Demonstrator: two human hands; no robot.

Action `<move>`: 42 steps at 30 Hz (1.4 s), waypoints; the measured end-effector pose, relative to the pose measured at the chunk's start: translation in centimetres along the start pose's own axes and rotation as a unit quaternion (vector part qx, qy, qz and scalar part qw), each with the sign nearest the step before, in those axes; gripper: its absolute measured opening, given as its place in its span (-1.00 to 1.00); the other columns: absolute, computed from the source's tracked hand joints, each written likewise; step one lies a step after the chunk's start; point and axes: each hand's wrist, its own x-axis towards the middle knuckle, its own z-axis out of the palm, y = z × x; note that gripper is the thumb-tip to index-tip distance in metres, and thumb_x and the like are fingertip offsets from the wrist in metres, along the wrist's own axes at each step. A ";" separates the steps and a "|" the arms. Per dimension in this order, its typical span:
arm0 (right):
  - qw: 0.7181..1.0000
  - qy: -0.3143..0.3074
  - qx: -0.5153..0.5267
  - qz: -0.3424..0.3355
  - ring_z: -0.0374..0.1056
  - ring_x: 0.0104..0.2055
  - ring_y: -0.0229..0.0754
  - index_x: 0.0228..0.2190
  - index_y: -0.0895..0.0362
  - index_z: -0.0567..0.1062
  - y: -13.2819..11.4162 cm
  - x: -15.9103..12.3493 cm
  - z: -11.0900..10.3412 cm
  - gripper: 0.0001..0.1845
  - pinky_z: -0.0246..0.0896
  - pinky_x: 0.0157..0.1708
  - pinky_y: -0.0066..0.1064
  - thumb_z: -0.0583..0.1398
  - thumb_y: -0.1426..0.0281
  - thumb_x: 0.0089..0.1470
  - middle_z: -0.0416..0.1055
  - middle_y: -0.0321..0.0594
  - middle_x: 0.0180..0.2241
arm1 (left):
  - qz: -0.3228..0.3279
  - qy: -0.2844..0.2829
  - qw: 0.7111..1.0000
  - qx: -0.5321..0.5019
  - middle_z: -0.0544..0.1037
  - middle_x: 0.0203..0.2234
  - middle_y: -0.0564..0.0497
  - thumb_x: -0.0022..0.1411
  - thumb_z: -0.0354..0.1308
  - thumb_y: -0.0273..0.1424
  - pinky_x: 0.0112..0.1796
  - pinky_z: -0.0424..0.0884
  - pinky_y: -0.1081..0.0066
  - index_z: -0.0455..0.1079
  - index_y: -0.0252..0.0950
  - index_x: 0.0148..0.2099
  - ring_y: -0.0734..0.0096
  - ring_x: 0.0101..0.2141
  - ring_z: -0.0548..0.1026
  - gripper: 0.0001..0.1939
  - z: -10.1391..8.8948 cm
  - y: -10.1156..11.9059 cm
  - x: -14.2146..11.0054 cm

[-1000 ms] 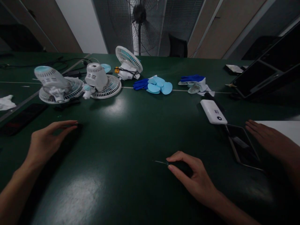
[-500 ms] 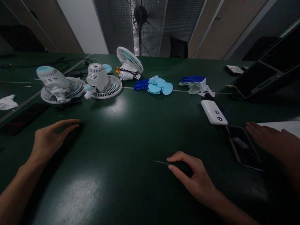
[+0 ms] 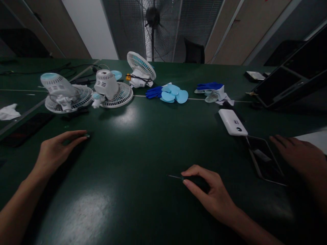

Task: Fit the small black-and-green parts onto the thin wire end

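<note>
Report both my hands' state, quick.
Left hand: pinched shut on a small object, too small to identify.
Right hand: closed, holding a thin-shafted tool.

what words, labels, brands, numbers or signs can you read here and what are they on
No text reads clearly.
White device: a short dark marking, perhaps digits, too blurred to read.
Round dark spot on the same device: a pale mark inside, too small to tell.
Screwdriver in the right hand: no lettering can be made out.
</note>
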 end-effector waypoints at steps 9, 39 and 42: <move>1.000 0.004 0.005 0.002 0.60 -0.16 -0.09 -0.12 0.02 0.60 -0.1 0.0 0.2 -0.87 0.48 -0.19 -0.31 0.28 0.37 0.29 0.64 -0.23 -0.20 | 0.012 -0.021 1.000 -0.013 0.66 0.01 -0.03 0.22 0.20 0.17 0.05 0.47 0.24 0.53 -0.24 0.11 0.12 -0.03 0.61 -0.34 0.2 2.3 -0.3; 0.999 0.004 -0.028 -0.017 0.58 -0.26 -0.11 -0.14 0.05 0.58 -0.5 0.4 0.4 -0.87 0.45 -0.27 -0.32 0.27 0.45 0.27 0.61 -0.23 -0.27 | 0.296 -0.268 0.869 -0.292 0.64 -0.16 -0.04 0.38 0.25 -0.35 -0.11 0.54 0.35 0.57 -0.19 0.01 0.34 -0.13 0.59 -0.81 9.6 19.3 -8.1; 0.999 -0.009 -0.018 -0.030 0.57 -0.25 -0.12 -0.12 0.05 0.57 -0.4 0.3 0.5 -0.86 0.45 -0.25 -0.32 0.27 0.44 0.29 0.61 -0.23 -0.25 | 0.304 -0.270 0.867 -0.289 0.63 -0.16 -0.03 0.39 0.24 -0.37 -0.10 0.52 0.36 0.56 -0.19 0.02 0.35 -0.13 0.58 -0.81 9.7 19.3 -8.1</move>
